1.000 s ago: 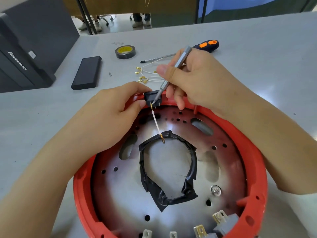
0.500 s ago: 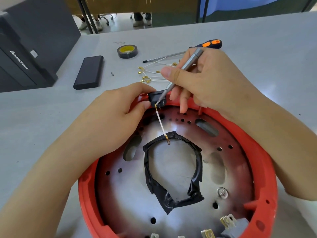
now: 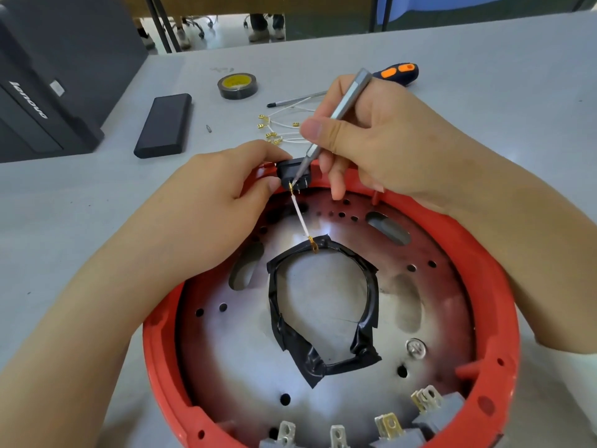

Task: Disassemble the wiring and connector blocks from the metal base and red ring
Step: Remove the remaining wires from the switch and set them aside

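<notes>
Lying flat near the worktop's front edge, the round red plastic ring [image 3: 484, 276] frames the perforated metal base [image 3: 326, 305]. At its far rim, left hand [image 3: 206, 202] pinches the small black connector block [image 3: 290, 176]; right hand [image 3: 381, 140] grips the slim grey screwdriver [image 3: 336, 118], tip angled down-left onto the white wire's [image 3: 300, 218] terminal.

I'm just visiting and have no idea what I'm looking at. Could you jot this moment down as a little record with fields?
Setting: grey table
Main piece: red ring around a metal base
Left hand: pinches a black connector block at the ring's far edge
Right hand: holds a thin grey tool, tip at the block's terminals
Wire: one white wire runs from the block to a black tape loop
Set aside: loose white wires, tape roll, orange-handled screwdriver
</notes>
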Available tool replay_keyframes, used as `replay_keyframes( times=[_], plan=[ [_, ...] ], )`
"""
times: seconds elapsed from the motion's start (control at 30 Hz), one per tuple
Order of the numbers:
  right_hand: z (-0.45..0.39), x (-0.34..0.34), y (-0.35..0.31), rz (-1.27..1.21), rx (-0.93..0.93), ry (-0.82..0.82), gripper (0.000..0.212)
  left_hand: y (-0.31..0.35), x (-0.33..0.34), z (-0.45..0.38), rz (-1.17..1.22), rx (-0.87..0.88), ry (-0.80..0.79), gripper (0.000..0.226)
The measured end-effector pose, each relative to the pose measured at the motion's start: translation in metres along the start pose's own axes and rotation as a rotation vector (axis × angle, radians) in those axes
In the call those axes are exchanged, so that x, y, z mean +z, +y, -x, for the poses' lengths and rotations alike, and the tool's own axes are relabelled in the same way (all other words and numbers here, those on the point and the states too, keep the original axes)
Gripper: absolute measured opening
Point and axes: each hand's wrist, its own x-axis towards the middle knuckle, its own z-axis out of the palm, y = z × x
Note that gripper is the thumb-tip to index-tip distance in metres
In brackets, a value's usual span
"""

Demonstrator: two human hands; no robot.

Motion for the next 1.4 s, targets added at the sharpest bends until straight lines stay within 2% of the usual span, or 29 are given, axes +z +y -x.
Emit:
replay_keyframes(
  times=[0.17,0.4,1.07,1.4],
  plan=[
    [0.0005,0.0057,-0.0003,0.216,-0.003,-0.081,0.019,-0.0006,0.0004,-0.0005,-0.005,0.003,0.003,0.026],
    [0.0001,0.0006,0.0024,0.026,-0.066,0.119,0.028,-0.0007,0.0002,0.0001,-0.004,-0.004,0.002,0.026],
    [0.0016,0.0005,0.0001,-0.069,0.002,0.068,0.028,-0.0012,0.0004,0.0,0.002,0.006,0.012,0.027],
    [0.0011,0.0,0.0004,-0.041,0.017,0.075,0.03,-0.0019,0.0005,0.0001,-0.012,0.01,0.01,0.027]
  ],
)
